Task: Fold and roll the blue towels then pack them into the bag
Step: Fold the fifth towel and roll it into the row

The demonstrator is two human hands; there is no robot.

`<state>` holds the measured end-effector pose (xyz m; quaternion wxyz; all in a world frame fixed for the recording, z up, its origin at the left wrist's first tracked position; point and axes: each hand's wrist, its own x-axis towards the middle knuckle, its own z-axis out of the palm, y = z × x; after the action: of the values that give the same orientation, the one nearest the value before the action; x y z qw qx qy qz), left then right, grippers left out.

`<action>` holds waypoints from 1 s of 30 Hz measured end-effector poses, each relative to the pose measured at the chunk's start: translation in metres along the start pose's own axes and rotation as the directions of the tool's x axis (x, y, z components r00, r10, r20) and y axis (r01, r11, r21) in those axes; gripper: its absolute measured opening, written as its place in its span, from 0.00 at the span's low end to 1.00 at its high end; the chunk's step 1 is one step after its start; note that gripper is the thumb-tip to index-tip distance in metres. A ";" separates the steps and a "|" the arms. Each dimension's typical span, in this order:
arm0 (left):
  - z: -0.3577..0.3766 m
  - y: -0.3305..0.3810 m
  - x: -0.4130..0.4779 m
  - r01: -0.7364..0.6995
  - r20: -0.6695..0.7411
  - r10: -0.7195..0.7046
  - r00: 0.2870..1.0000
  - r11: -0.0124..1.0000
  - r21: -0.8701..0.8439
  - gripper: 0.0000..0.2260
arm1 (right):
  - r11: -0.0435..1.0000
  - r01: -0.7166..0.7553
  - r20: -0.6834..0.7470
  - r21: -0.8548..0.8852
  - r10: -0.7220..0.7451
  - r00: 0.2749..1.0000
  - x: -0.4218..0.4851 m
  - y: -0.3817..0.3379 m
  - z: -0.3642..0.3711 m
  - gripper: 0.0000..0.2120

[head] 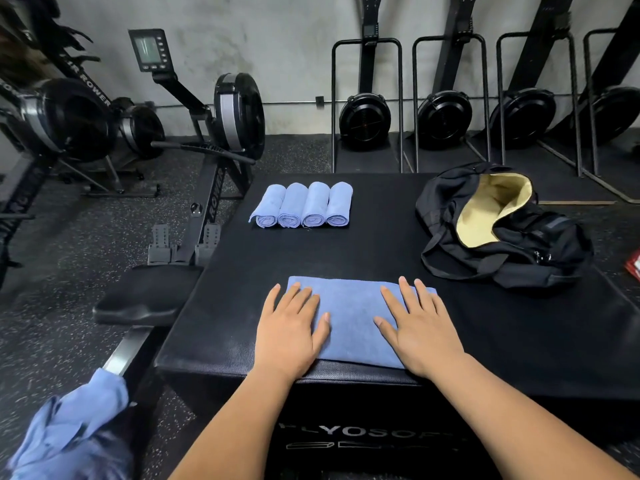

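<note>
A folded blue towel (351, 318) lies flat near the front edge of the black box (381, 244). My left hand (289, 332) presses flat on its left part and my right hand (420, 336) presses flat on its right part, fingers straight. Several rolled blue towels (303, 206) lie side by side at the back of the box. A black bag (502, 230) with a yellow lining lies open at the back right of the box.
A heap of loose blue towels (72, 431) lies at the lower left beside the box. A rowing machine (194, 157) with its seat (145, 296) stands to the left. More machines line the back wall. A red object (633, 268) lies at the right edge.
</note>
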<state>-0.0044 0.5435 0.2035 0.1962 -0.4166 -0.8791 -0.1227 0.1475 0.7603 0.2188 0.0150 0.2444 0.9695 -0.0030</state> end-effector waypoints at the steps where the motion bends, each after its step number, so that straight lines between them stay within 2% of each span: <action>1: 0.000 0.000 -0.001 0.006 -0.029 -0.006 1.000 1.000 -0.004 0.23 | 0.999 0.027 -0.034 -0.032 -0.028 0.999 0.002 -0.002 -0.004 0.38; 4: 0.002 -0.002 -0.003 -0.044 -0.108 0.038 0.993 0.998 -0.053 0.22 | 0.964 0.259 -0.084 -0.058 -0.263 0.961 0.006 -0.007 -0.008 0.34; 6: 0.004 -0.002 -0.003 -0.087 -0.120 0.077 0.990 0.993 -0.080 0.24 | 0.913 0.407 -0.077 0.034 -0.404 0.912 0.003 -0.009 -0.005 0.32; 7: 0.004 -0.002 -0.002 -0.100 -0.115 0.089 0.989 0.991 -0.091 0.24 | 0.903 0.421 -0.061 0.087 -0.417 0.907 0.002 -0.009 -0.006 0.31; 11: 0.003 -0.003 -0.003 -0.125 -0.133 0.112 0.985 0.987 -0.098 0.24 | 0.936 0.323 -0.024 0.138 -0.323 0.946 0.003 -0.015 -0.003 0.30; 14: 0.003 -0.003 -0.002 -0.111 -0.109 0.098 0.989 0.986 -0.122 0.23 | 0.981 0.042 -0.077 0.188 -0.028 0.997 0.004 -0.032 -0.001 0.33; 16: 0.004 -0.004 0.000 -0.065 -0.060 0.057 0.997 0.988 -0.142 0.22 | 0.947 -0.192 -0.041 0.258 0.210 0.977 0.003 -0.048 -0.002 0.33; 18: 0.005 -0.004 0.001 -0.012 -0.001 0.012 1.000 0.990 -0.141 0.23 | 0.884 -0.300 0.040 0.358 0.306 0.951 0.003 -0.065 -0.006 0.33; 21: 0.005 -0.005 0.002 0.015 0.045 -0.009 0.999 0.989 -0.148 0.24 | 0.880 -0.248 0.084 0.405 0.234 0.969 0.005 -0.073 -0.017 0.32; 24: 0.004 -0.004 0.002 0.026 0.072 -0.014 0.997 0.985 -0.169 0.24 | 0.970 0.026 -0.044 0.241 -0.016 0.999 0.012 -0.046 -0.019 0.31; 26: 0.003 -0.003 0.002 0.035 0.088 -0.020 0.996 0.984 -0.177 0.24 | 0.969 0.190 -0.041 0.157 -0.186 0.982 0.016 -0.020 -0.016 0.35; 28: 0.003 -0.004 0.002 0.032 0.094 -0.015 0.995 0.982 -0.185 0.25 | 0.971 0.183 -0.024 0.152 -0.182 0.983 0.019 -0.012 -0.009 0.37; 30: 0.002 -0.005 0.003 0.044 0.095 -0.025 0.995 0.978 -0.206 0.25 | 0.986 0.080 -0.023 0.147 -0.077 0.997 0.022 -0.028 -0.005 0.35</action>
<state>-0.0100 0.5428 0.2029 0.1089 -0.4249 -0.8766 -0.1979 0.1143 0.7460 0.2230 -0.0119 0.2066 0.9756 -0.0734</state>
